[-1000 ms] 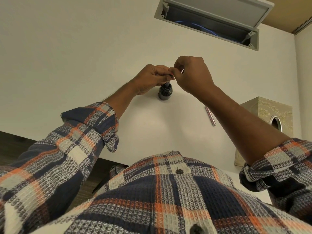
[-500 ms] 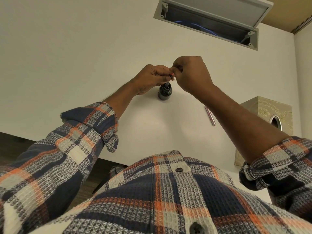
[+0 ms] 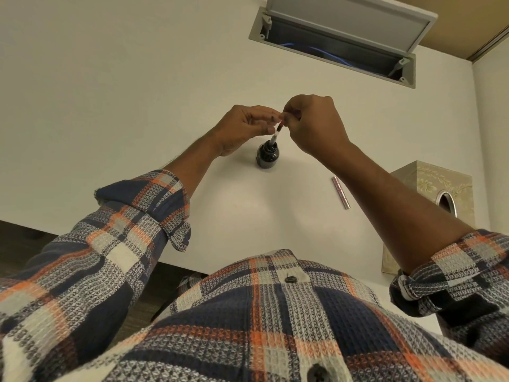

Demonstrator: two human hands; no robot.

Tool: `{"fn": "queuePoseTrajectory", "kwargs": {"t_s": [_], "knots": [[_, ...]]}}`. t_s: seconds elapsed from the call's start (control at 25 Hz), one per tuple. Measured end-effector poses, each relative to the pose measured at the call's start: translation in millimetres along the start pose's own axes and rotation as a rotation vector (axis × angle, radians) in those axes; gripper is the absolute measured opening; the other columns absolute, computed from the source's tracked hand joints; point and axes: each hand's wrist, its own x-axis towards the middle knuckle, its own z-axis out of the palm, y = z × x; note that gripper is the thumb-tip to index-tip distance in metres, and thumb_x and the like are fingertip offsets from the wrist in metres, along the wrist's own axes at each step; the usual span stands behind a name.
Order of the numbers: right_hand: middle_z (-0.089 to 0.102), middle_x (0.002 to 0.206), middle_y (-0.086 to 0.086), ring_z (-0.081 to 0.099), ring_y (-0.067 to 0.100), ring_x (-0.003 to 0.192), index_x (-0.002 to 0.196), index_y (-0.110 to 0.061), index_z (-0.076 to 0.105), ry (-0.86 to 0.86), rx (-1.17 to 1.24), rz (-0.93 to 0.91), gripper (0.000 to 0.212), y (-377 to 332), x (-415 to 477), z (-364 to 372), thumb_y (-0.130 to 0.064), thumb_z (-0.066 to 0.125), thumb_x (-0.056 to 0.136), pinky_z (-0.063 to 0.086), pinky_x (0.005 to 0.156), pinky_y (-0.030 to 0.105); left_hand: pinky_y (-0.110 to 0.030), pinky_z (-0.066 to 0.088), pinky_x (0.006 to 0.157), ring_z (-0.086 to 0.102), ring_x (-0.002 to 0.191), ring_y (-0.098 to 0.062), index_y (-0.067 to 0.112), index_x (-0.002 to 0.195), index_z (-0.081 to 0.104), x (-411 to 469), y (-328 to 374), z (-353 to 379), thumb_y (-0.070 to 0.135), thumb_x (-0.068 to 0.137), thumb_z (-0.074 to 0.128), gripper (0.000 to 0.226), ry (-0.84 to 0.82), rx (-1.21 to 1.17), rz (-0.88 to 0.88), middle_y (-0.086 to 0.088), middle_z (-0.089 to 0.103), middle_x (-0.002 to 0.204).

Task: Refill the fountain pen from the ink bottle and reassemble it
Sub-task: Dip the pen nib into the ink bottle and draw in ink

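Worktop [image 3: 137,106]: smooth, matte, off-white; near edge ran behind the plaid shirt [image 3: 275,326].
Bottle [image 3: 267,154]: small, round, dark glass, open, upright mid-worktop, well in from the edges.
Pen [image 3: 276,135]: slim section with a clear and dark tube, tilted, its lower end dipped in the bottle's mouth.
Right hand [image 3: 314,125]: closed, fingertips pinching the pen's top end, above the bottle.
Left hand [image 3: 242,128]: fingers curled, tips touching the pen just below the right hand's grip; whether it truly gripped, I could not tell.
Barrel [image 3: 340,192]: thin, pinkish, metallic, lying flat toward the right edge, apart from both hands.
Box [image 3: 429,205]: pale, floral-patterned, at the right edge, partly hidden by the right forearm.
Hidden: nib, inside the bottle.
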Motion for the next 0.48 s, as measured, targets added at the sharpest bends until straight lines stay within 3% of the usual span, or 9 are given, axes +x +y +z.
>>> {"fn": "queuePoseTrajectory", "kwargs": {"t_s": [0.12, 0.32, 0.48], "knots": [[0.072, 0.086, 0.008, 0.064, 0.024, 0.078, 0.093, -0.012, 0.071, 0.011, 0.011, 0.000, 0.017, -2, -1, -3, -0.024, 0.059, 0.091, 0.054, 0.072, 0.037, -0.024, 0.048, 0.093, 0.062, 0.107, -0.013, -0.001, 0.111, 0.066, -2, 2, -11, 0.001, 0.083, 0.066, 0.027, 0.126, 0.026, 0.004, -0.008, 0.067, 0.113], [0.072, 0.083, 0.006, 0.065, 0.023, 0.076, 0.092, -0.011, 0.072, 0.046, 0.033, 0.023, 0.019, 4, -4, -11, -0.025, 0.060, 0.090, 0.055, 0.073, 0.038, -0.043, 0.052, 0.094, 0.063, 0.094, -0.017, 0.018, 0.085, 0.074, -22, 1, -29, 0.012, 0.081, 0.071, 0.007, 0.465, -0.023, -0.079, -0.005, 0.070, 0.095], [0.073, 0.083, 0.004, 0.067, 0.020, 0.073, 0.093, -0.009, 0.073, 0.104, 0.131, 0.091, 0.018, 11, -9, -16, -0.023, 0.062, 0.090, 0.057, 0.074, 0.037, -0.039, 0.056, 0.086, 0.063, 0.085, -0.017, 0.015, 0.083, 0.071, -54, 4, -33, 0.004, 0.081, 0.068, 0.012, 0.614, -0.040, -0.192, -0.005, 0.067, 0.087]]}}
